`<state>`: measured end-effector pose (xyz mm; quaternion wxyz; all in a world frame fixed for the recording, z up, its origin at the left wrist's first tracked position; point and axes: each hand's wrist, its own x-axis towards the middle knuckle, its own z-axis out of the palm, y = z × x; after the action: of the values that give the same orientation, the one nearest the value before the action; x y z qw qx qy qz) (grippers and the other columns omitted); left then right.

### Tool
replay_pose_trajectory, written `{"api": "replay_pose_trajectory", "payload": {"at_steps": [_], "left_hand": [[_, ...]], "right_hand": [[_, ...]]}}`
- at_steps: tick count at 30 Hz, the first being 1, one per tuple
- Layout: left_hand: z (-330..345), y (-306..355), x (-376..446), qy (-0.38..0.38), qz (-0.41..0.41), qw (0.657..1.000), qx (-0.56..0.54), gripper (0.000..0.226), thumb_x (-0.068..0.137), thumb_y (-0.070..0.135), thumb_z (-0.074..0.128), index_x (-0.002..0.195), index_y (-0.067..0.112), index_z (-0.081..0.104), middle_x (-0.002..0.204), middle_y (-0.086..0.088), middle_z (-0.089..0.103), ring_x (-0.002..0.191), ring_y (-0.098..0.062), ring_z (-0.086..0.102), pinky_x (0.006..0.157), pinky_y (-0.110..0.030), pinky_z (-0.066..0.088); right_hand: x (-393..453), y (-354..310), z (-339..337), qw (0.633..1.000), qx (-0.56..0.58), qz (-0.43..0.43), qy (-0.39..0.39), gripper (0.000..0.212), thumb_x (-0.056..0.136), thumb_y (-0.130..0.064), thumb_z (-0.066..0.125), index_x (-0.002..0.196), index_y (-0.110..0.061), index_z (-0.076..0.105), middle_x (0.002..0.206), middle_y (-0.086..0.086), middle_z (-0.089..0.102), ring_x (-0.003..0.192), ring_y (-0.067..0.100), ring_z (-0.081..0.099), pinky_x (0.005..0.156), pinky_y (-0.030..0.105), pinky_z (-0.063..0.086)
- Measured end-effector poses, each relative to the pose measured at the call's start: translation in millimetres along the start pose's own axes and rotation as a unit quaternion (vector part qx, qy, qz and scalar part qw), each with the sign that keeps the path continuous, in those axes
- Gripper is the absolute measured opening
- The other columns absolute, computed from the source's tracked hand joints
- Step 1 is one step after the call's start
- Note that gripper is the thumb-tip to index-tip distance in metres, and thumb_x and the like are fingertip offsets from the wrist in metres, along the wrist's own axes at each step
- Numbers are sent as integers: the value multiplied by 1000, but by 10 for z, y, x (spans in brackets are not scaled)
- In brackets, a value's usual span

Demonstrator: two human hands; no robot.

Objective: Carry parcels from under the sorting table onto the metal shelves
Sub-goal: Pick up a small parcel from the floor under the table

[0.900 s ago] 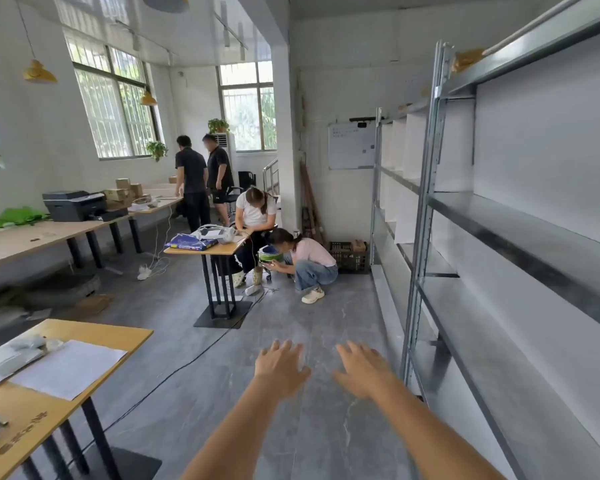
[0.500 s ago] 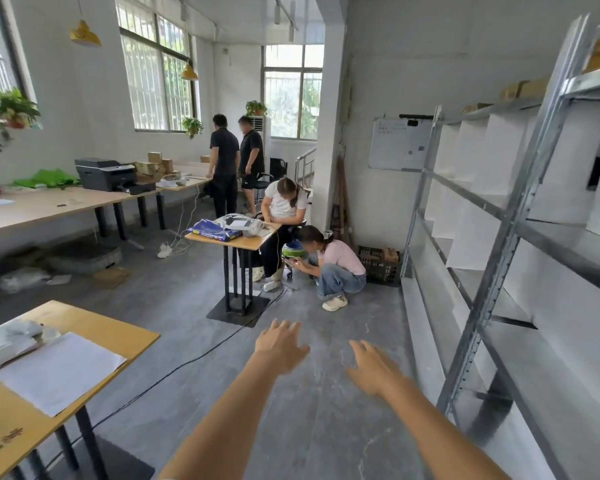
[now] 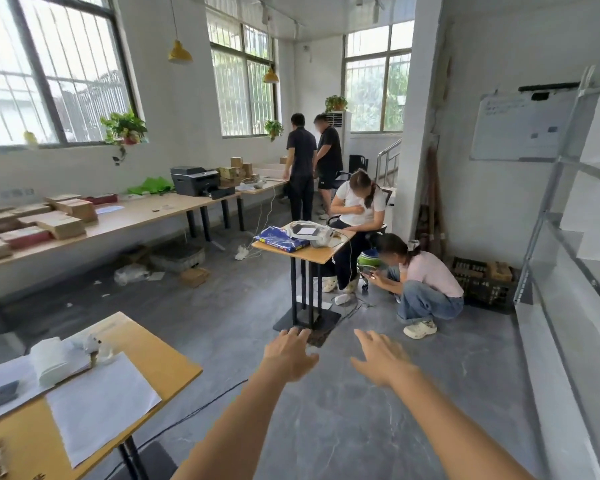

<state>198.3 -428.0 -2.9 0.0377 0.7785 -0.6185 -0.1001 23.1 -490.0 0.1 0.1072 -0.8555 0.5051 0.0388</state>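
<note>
Head cam had swung off the grey metal shelves (image 3: 568,258) toward the long wooden table (image 3: 136,220); both hands (image 3: 290,355) (image 3: 381,362) empty, fingers spread, heading for another parcel.

Grey stone-look floor (image 3: 378,420), smooth with a faint sheen and pale veining. Pale wood-grain tabletop (image 3: 160,368) at lower left, matt, under white paper sheets (image 3: 101,407). Galvanised metal shelves (image 3: 561,258) along the right edge, dull silvery finish. Brown cardboard boxes (image 3: 63,225) at left on the long wooden tabletop (image 3: 146,216). Matt black plastic printer (image 3: 196,180) behind. Glossy blue plastic packet (image 3: 279,239) on the small centre tabletop. Black metal legs below. Walls painted white, matt. Yellow lampshade (image 3: 180,53) at upper left, smooth.
</note>
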Motion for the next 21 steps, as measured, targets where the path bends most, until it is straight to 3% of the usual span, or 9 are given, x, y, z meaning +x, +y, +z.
{"api": "replay_pose_trajectory", "payload": {"at_steps": [4,10,21], "left_hand": [[-348,-50,732,19,-50,999,1,56,92,42,43,143,20,37,145,-5,44,132,-26,42,102,-41,42],[-590,-392,1528,24,-113,993,12,63,93,46,40,150,23,27,153,-4,36,140,-25,34,110,-42,35],[-510,-1355,3176,-12,-185,983,-9,62,94,48,38,149,21,28,150,-6,38,136,-27,38,106,-41,37]], "right_hand": [[916,41,-362,999,-3,-50,1,66,94,-43,44,149,-18,18,152,11,29,136,33,35,107,46,35],[1953,-100,-661,992,-24,-121,3,59,92,-43,44,142,-16,29,145,11,37,131,32,39,105,46,37],[3975,-475,-675,982,-64,-173,-34,63,93,-42,41,147,-16,22,150,10,32,135,32,35,107,47,33]]}}
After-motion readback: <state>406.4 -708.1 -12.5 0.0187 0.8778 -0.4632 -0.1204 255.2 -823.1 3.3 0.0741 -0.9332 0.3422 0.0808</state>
